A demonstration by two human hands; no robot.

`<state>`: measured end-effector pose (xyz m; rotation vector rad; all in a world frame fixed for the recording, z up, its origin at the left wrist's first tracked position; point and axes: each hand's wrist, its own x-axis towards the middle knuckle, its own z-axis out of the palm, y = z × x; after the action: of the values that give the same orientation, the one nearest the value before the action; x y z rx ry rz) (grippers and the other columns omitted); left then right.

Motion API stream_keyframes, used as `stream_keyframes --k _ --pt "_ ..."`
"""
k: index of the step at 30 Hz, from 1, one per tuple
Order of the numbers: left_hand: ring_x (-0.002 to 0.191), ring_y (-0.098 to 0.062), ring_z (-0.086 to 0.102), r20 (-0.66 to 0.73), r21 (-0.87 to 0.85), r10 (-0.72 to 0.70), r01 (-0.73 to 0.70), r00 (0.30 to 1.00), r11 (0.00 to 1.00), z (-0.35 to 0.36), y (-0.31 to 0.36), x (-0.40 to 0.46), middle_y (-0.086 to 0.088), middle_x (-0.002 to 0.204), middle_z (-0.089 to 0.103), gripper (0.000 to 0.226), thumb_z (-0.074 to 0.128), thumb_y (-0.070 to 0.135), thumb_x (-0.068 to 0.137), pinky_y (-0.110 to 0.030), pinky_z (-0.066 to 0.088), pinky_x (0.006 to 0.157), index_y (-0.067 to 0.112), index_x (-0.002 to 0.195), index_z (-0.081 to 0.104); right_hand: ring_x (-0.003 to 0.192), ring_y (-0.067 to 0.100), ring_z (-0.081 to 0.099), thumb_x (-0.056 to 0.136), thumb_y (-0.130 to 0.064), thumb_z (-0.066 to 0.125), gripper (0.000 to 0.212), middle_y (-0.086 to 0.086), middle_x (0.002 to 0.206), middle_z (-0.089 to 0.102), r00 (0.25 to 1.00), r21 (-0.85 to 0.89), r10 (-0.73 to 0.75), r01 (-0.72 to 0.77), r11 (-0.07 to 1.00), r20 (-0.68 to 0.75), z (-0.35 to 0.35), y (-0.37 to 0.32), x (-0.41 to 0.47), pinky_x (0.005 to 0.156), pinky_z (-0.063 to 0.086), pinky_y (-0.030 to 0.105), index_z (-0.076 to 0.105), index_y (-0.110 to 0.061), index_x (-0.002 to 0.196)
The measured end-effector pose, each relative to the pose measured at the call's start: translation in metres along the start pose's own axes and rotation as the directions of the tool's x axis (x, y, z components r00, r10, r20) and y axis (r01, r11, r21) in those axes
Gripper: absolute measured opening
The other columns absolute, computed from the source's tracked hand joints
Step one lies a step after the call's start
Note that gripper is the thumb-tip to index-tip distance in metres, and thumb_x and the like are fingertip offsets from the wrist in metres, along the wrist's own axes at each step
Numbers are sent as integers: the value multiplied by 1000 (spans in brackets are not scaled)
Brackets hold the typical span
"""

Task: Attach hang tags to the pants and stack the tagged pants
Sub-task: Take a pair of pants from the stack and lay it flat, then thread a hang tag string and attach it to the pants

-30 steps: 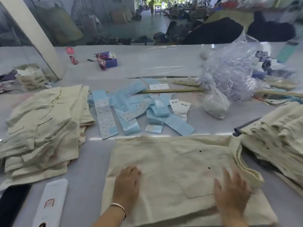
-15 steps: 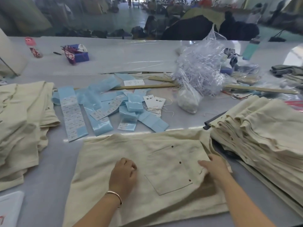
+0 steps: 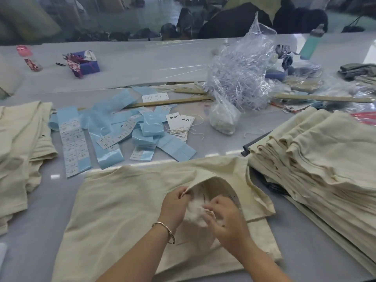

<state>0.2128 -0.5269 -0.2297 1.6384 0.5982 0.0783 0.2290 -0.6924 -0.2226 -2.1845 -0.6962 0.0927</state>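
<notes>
I have one view only, from the wearer's head, aimed forward and steeply down across the counter. It sits close over the left hand and right hand at the bottom centre. Being wide-angle, it bends the counter's far edge and reaches the blurred floor beyond.

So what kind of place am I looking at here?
Most likely a garment factory's finishing or packing table. Stacks of folded cream pants sit beside the pair being handled, hang tags and blue sticker strips litter the table, and more clothing piles lie behind.
</notes>
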Motion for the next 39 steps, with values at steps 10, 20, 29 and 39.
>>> stream_keyframes --k 10,20,29,39 --pt "65 -8 52 -79 148 109 -97 991 984 10 6 8 -3 75 62 13 62 11 89 -22 43 64 23 85 65 71 23 57 91 -14 64 19 29 85 65 828 412 561 -518 750 21 -39 59 18 69 49 42 68 3 82" --pt "114 -21 48 12 568 683 -567 731 597 45 40 -26 -2 123 55 23 73 4 70 -32 45 93 23 82 75 66 21 61 77 -17 67 32 14 78 68 777 831 497 -527 180 385 -42 36 10 64 49 30 68 7 98" --pt "127 -19 38 141 611 602 -547 786 572 35 53 -39 2 141 45 31 74 43 70 -25 26 110 31 99 77 70 20 66 77 -12 63 17 12 79 70 810 875 375 -484 -8 452 -31 14 6 65 57 28 75 -4 86" --pt "133 -11 35 239 533 527 -564 816 631 8 44 -34 5 148 35 45 74 36 78 -22 29 111 29 122 65 70 21 61 81 -9 66 6 8 74 64 782 858 525 -484 172 336 -24 6 12 70 49 31 68 -10 76"
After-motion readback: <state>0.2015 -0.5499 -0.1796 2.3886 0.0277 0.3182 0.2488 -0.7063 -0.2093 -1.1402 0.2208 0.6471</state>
